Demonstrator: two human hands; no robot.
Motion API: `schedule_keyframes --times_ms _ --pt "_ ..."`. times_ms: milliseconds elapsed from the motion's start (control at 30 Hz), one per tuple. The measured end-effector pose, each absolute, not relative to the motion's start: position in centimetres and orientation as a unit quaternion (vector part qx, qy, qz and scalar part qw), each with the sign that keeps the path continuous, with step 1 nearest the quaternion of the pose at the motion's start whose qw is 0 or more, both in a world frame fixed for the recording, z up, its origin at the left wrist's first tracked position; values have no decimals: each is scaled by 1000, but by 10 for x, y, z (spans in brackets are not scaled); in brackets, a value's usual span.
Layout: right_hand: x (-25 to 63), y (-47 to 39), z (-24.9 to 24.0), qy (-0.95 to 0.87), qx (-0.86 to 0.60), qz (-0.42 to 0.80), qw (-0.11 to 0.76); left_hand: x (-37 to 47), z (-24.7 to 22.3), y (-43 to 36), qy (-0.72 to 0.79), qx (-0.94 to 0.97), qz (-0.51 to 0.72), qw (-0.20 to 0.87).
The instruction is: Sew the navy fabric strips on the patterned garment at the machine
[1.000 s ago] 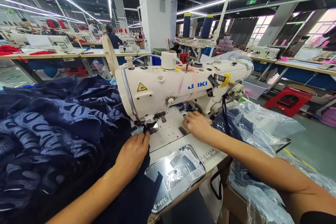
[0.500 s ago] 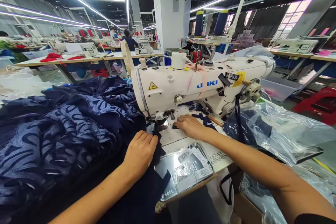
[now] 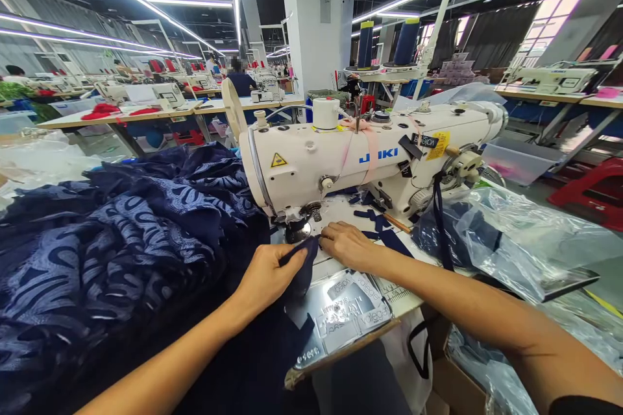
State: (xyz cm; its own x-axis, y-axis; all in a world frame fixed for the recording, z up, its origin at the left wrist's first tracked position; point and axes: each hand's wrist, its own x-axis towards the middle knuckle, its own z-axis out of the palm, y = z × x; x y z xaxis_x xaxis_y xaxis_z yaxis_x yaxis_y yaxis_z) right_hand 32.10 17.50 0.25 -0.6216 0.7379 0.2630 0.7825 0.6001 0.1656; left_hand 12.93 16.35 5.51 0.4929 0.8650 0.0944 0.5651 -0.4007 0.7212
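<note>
My left hand (image 3: pixel 267 272) pinches an edge of dark navy fabric (image 3: pixel 305 266), raised in front of the needle area of a white sewing machine (image 3: pixel 302 155). Close beside it on the right, my right hand (image 3: pixel 348 245) rests low over the machine bed with curled fingers. Its fingertips meet the fabric's edge; what they grip is too small to make out. A large heap of navy fabric with pale blue patterns (image 3: pixel 136 227) lies to the left. Dark cut strips (image 3: pixel 372 217) are scattered behind my right hand.
A shiny metal plate with labels (image 3: pixel 341 318) is at the front of the bed. Clear plastic bags (image 3: pixel 525 233) lie on the right, near a red stool (image 3: pixel 591 191). Thread cones (image 3: pixel 406 44) stand behind the machine. A person (image 3: pixel 240 81) is farther back.
My left hand has moved right, away from the presser area, lifting the fabric edge towards my right hand. My right hand has shifted slightly left and down.
</note>
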Motion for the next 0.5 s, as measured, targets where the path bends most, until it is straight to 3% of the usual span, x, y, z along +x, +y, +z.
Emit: schedule_keyframes --times_ms 67,133,333,400,500 --pt "323 177 2 -887 -432 -125 105 132 53 167 483 776 219 342" --pt "324 179 0 -878 -447 -109 135 134 52 171 499 794 199 286" --pt "329 188 -7 -871 -443 -53 204 145 46 189 299 939 34 -165" --pt "331 188 -6 -884 -420 -62 197 144 38 196 259 942 -3 -212" --pt "331 186 -3 -898 -403 -114 134 133 26 199 244 949 -2 -200"
